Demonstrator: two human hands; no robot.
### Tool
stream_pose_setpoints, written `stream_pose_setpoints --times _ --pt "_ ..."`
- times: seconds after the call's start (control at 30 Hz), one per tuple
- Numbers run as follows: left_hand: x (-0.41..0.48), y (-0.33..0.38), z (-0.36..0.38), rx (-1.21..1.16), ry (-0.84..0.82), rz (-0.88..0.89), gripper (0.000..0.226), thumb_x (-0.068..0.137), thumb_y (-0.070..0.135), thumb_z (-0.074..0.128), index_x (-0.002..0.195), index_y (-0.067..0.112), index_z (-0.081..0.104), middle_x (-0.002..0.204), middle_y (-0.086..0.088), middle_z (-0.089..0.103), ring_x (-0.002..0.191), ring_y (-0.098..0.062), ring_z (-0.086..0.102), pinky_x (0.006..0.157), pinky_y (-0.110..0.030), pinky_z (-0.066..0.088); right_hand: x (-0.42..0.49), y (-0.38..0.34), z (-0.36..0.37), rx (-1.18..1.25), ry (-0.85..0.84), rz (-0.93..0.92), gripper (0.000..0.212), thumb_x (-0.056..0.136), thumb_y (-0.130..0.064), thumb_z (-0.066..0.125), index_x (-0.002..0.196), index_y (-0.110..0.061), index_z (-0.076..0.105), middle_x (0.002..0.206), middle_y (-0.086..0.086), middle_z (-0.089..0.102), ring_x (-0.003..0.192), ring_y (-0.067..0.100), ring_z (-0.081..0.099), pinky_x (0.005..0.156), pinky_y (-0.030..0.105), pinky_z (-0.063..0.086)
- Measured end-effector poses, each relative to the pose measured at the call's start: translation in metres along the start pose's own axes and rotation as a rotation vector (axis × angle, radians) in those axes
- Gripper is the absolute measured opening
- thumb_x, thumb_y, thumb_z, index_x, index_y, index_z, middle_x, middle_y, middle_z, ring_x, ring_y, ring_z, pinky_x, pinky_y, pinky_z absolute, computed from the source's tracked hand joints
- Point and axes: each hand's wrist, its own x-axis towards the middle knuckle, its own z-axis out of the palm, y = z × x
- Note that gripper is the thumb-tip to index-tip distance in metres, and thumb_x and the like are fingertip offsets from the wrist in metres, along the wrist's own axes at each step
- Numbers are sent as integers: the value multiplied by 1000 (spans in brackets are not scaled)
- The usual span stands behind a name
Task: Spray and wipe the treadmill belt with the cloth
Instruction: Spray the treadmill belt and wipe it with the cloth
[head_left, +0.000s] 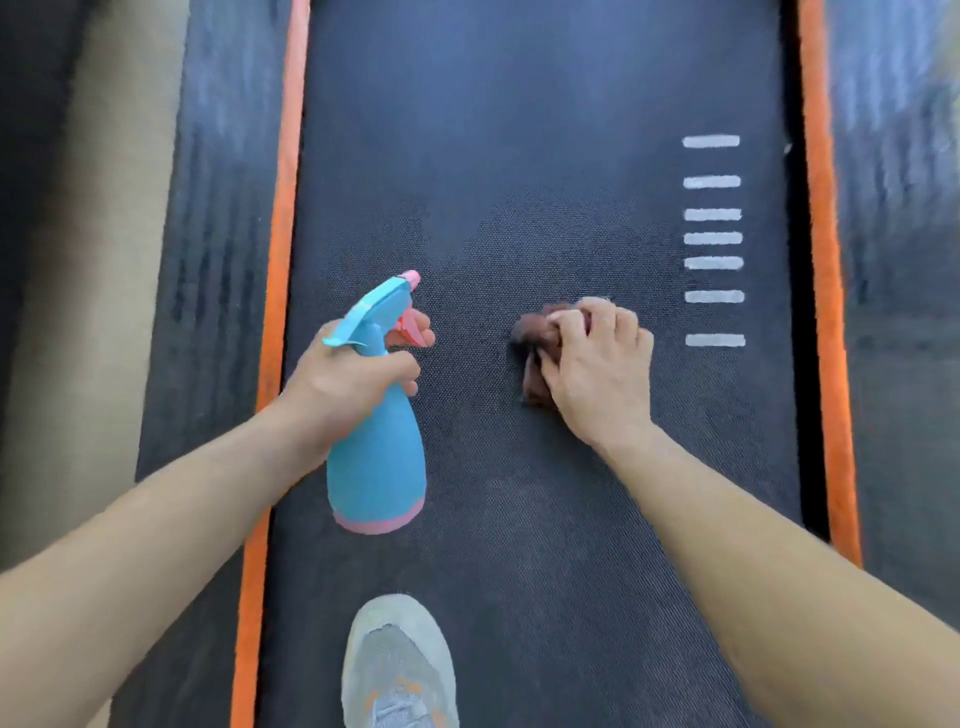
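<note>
The person is standing on the treadmill belt (519, 156) and bending over it, one grey shoe (400, 670) showing at the bottom edge, so both arms are reaching down to the part just ahead of the feet.

The left hand (353, 384) is holding a blue spray bottle (376, 457) by its neck, above the left half of the belt. Its fingers (408, 370) are wrapping round the neck, and one is lying across the pink trigger (410, 325), which looks like a grip chosen to be ready for a squeeze. The nozzle (410, 278) is pointing forward and slightly right, toward the stretch of belt beyond the cloth.

The right hand (597, 374) is bearing down on a brown cloth (535, 338), which is lying bunched on the belt right of centre, near the lowest of the white marks (714, 340). Its fingers (602, 317) are curling over the wad and clutching it, probably so the cloth is not sliding out from under the palm while rubbing. The hand and cloth are blurring a little, which suggests wiping is under way.

A paler, dull patch is spreading around and beyond the cloth, possibly damp from spray; I cannot be sure. The belt between the orange strips (285, 208) farther ahead is looking darker, so much of it likely is waiting for attention.
</note>
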Motion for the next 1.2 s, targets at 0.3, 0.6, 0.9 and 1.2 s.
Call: stream_pose_setpoints --times 0.3,0.6,0.9,1.2 --pt "38 63 102 298 -289 92 45 62 18 61 100 40 73 108 16 76 72 -8 64 73 -28 50 -144 57 -24 -27 25 305 37 80 -37 75 112 -21 65 126 8 51 108 36 51 88 51 43" --pt "27 59 141 488 -588 139 58 85 -7 60 127 31 69 109 4 75 64 -7 67 66 -23 56 -149 46 -34 -44 32 530 41 83 -41 67 117 -18 64 126 13 56 110 37 47 88 53 43" --pt "14 87 139 710 -728 196 19 85 -6 61 102 -1 68 113 -12 73 59 -5 61 60 -15 53 -164 85 -82 -106 5 603 42 84 -37 76 116 -14 62 125 16 54 106 36 44 81 51 44" --pt "20 67 148 836 -582 341 14 84 27 71 81 16 63 74 -2 71 66 -18 68 76 -34 56 -174 41 -56 -37 -31 650 42 86 -40 70 118 -13 61 126 16 53 110 36 43 87 55 46"
